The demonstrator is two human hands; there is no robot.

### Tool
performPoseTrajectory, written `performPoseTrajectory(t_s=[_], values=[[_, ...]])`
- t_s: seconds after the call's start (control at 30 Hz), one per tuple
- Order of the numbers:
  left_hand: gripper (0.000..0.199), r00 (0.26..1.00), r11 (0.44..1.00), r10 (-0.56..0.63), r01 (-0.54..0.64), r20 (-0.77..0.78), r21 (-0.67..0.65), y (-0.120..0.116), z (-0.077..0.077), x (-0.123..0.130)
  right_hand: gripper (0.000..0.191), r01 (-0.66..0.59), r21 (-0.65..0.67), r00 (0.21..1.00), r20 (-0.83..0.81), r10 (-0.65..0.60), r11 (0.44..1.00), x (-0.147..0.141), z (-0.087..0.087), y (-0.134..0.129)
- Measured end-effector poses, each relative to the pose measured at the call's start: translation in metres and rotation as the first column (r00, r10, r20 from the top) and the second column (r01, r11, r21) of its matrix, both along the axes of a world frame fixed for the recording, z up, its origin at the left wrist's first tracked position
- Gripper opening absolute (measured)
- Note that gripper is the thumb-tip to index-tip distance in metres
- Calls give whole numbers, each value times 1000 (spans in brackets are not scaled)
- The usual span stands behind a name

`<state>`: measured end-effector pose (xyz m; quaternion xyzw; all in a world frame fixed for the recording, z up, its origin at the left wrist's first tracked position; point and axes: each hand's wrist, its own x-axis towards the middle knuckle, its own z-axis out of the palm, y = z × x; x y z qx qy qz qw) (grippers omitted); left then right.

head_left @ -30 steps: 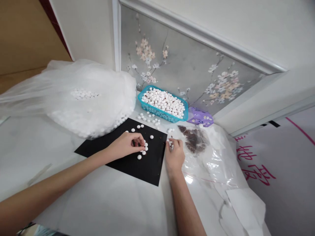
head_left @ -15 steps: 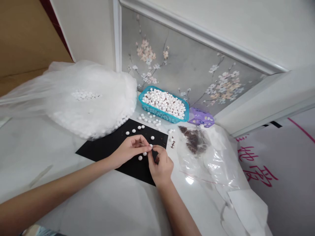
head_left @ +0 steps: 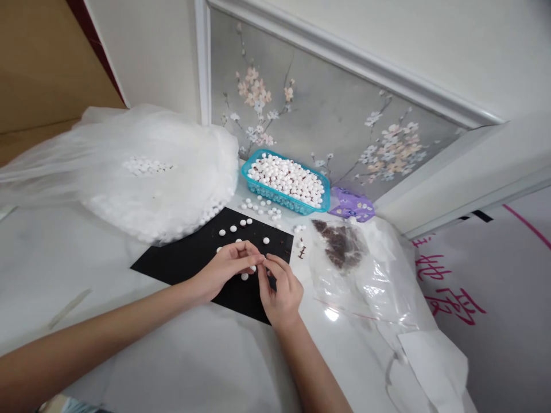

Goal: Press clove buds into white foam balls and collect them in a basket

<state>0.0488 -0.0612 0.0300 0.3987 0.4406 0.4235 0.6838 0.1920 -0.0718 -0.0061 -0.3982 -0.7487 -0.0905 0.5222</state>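
Note:
My left hand (head_left: 228, 267) and my right hand (head_left: 282, 291) hover over a black sheet (head_left: 189, 258) on a white table, their fingertips meeting near its right side. Whatever lies between those fingertips is hidden. Small white round beads (head_left: 244, 276) are scattered on the sheet, a few just beneath my hands. To the right of the sheet lie tiny dark brown bits (head_left: 302, 251). Beyond them, a clear plastic bag (head_left: 340, 244) holds a dark brown mass. A blue plastic basket (head_left: 275, 198) heaped with white beads stands beyond the sheet.
A large translucent bag of white beads (head_left: 172, 155) lies at left. A purple packet (head_left: 350, 205) stands by the wall panel. Loose beads (head_left: 260, 205) lie before the basket. White paper (head_left: 430, 367) and red-lettered plastic sheeting (head_left: 451, 287) are at right.
My right hand has moved left from the clear bag's edge onto the black sheet and now meets my left hand's fingertips. The bead visible between them earlier is now hidden.

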Motion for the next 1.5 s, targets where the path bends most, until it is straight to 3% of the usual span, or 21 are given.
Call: performPoseTrajectory(t_s=[0.3,0.43,0.77,1.17,1.5], values=[[21,994,998,4,3,107,-65,0,-4,0,36,-12,114,992,127,-2,993,3,3,-1],[18,992,997,-50,56,116,-47,1,0,-2,38,-19,124,994,110,5,992,4,4,0],[18,992,991,-125,124,20,40,5,6,-5,27,-36,-23,995,-93,34,999,4,-1,-1],[26,997,996,52,-48,-49,78,10,2,-8,20,-10,-154,984,-176,-17,988,5,-5,1],[23,996,995,-89,90,23,-34,0,-4,3,12,-7,-209,962,-269,-50,978,0,0,0]])
